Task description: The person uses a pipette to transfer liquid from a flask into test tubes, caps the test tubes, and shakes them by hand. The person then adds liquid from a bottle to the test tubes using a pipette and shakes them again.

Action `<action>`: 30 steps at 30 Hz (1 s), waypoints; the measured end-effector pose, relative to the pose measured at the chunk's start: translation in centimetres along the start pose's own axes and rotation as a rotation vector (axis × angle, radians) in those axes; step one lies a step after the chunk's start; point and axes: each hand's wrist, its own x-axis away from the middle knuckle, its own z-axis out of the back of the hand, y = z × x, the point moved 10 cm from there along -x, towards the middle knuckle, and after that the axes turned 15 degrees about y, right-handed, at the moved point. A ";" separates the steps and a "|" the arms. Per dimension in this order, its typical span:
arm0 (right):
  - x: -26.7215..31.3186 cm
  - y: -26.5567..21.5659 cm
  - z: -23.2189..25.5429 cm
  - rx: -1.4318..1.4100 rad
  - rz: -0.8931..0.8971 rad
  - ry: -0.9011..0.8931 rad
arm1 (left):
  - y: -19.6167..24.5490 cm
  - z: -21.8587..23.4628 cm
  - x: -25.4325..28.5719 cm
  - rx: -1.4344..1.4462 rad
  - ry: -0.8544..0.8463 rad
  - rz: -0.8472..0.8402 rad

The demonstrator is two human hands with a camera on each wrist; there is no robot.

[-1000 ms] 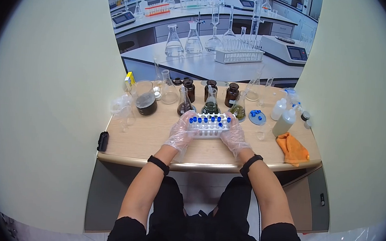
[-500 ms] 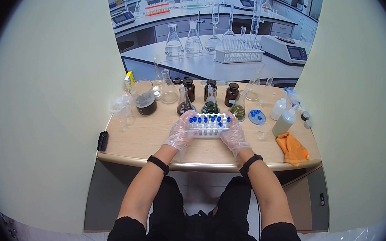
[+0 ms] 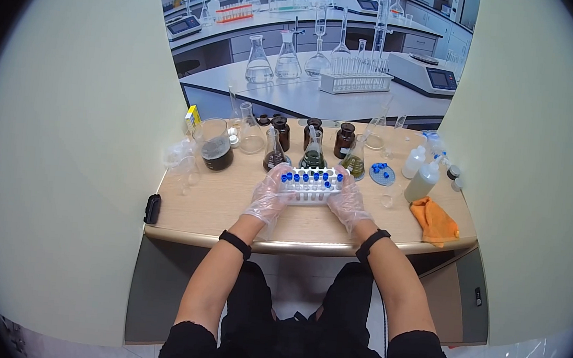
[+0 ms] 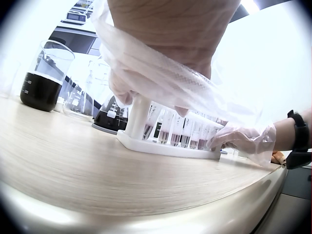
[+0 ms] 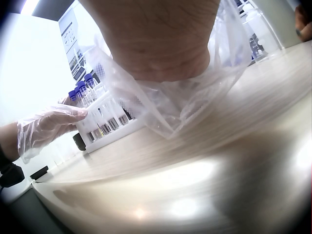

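Note:
A white test tube rack (image 3: 310, 197) stands upright on the table near the middle, holding several test tubes (image 4: 175, 134) with blue caps (image 5: 81, 85). Small amounts of liquid show at the tube bottoms, some of it pinkish. The left hand (image 3: 270, 195), in a clear plastic glove, grips the rack's left end. At the opposite end, the gloved right hand (image 3: 348, 200) holds the rack too. The left wrist view has the rack's base (image 4: 168, 149) on the tabletop. In the right wrist view, the right hand's fingers are hidden behind wrist and glove.
Close behind the rack stand three conical flasks (image 3: 312, 159) of dark and greenish liquid, then brown bottles (image 3: 344, 143). A beaker (image 3: 217, 155) of dark liquid is left. Rightward are a dish of blue caps (image 3: 381, 174), plastic bottles (image 3: 423, 181) and an orange cloth (image 3: 433, 222).

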 end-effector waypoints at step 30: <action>-0.9 -0.2 0.5 -0.126 0.094 -0.199 | 0.3 0.5 0.1 0.135 -0.010 0.134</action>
